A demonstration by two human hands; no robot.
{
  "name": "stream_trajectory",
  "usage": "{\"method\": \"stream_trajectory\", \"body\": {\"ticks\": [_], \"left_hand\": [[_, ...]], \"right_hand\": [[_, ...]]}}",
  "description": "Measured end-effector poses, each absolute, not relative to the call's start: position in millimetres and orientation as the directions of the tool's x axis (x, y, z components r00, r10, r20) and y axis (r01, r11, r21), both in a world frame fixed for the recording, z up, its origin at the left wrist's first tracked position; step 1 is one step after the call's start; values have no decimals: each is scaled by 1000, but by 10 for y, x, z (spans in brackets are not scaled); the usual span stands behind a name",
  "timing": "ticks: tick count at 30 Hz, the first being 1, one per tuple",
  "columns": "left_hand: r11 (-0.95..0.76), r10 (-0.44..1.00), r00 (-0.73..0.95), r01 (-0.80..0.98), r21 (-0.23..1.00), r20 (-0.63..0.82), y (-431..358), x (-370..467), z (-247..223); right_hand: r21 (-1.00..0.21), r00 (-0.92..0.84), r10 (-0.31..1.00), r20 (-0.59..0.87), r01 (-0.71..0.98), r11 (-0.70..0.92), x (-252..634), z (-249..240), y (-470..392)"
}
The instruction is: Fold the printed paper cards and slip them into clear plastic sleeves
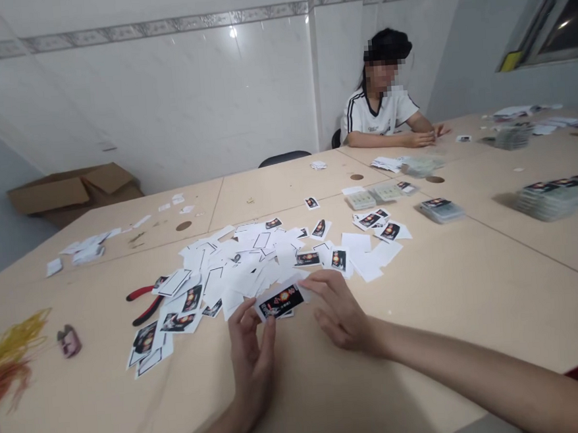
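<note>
Between my hands is a small printed label [284,301], black with orange and white print and a white border, tilted above the table. My left hand [251,344] is closed on its left end, thumb in front and fingers behind. At the label's upper right corner, my right hand [342,308] has its fingertips closed on the edge, lower fingers curled; some of the grip is hidden. Just beyond both hands spreads a loose pile of white paper slips and labels [252,262], some face up, others showing blank sides. Red-and-black-handled pliers [149,305] lie partly under its left side.
Stacked clear plastic cases [555,198] stand at right, with a smaller stack [440,211] nearer. Yellow strings [18,338] and a pinkish object [69,341] lie left. A co-worker [381,114] sits across the table. A cardboard box [74,192] is by the wall.
</note>
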State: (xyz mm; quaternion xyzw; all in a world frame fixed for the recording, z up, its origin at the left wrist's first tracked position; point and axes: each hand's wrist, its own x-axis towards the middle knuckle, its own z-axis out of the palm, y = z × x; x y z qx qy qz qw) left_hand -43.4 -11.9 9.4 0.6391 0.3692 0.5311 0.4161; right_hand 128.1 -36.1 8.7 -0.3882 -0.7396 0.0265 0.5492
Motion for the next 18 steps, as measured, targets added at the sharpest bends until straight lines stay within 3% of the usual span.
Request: {"method": "stream_trajectory", "body": {"ticks": [3, 6, 9, 11, 18], "left_hand": [[-351, 929, 155, 87, 932, 335, -89, -451, 87], [-343, 933, 172, 145, 928, 318, -77, -462, 65], [-370, 926, 159, 214, 904, 342, -69, -472, 53], [-379, 924, 159, 269, 885, 348, -63, -477, 59], [-317, 943, 204, 307, 897, 264, -50, -487, 90]], "right_hand": [[-769, 96, 789, 607, 322, 552, 1218, 58, -401], [-921, 94, 917, 387, -17, 390, 1163, 4, -386], [-927, 17, 970, 242, -292, 237, 1144, -31, -344], [-910, 6, 985, 175, -381, 164, 1150, -36, -322], [-938, -131, 979, 158, -329, 107, 1187, -4, -295]]}}
